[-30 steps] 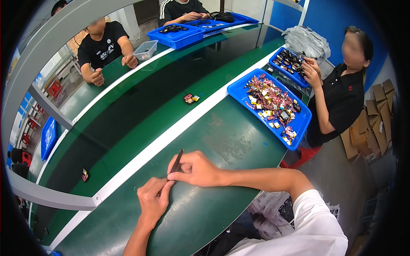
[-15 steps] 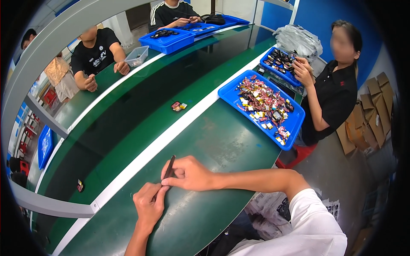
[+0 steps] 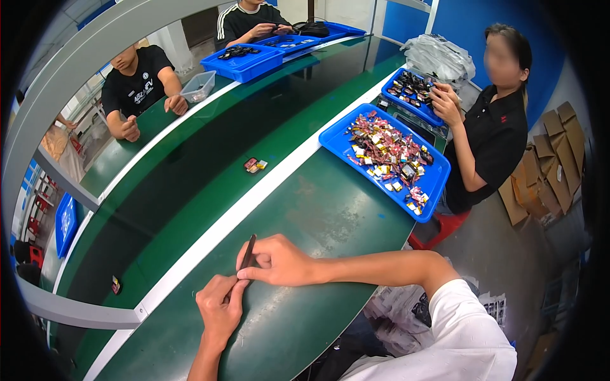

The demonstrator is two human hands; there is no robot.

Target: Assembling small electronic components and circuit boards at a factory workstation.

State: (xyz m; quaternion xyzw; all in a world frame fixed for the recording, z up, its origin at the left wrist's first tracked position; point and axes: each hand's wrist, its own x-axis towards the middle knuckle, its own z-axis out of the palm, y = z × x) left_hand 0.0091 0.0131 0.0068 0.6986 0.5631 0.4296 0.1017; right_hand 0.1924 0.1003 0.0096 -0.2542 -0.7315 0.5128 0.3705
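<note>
My right hand (image 3: 277, 260) is closed around a slim dark tool (image 3: 250, 249) that looks like tweezers; its upper end sticks up past the fingers. Touching it at the fingertips is my left hand (image 3: 219, 303), its thumb and forefinger pinched together. Whatever lies between the left fingertips is hidden or too small to name. Both hands rest low over the near green tabletop (image 3: 318, 238).
At the right, a blue tray (image 3: 330, 136) holds many small pink, yellow and white electronic parts. Beyond it a co-worker (image 3: 489, 133) handles dark pieces over another blue tray (image 3: 397, 95). Small parts (image 3: 255, 165) lie on the dark belt (image 3: 210, 165) past the white rail (image 3: 254, 199).
The small parts on the belt have slid a little toward the near left. The whole view has shifted slightly; both my hands keep nearly the same pose.
</note>
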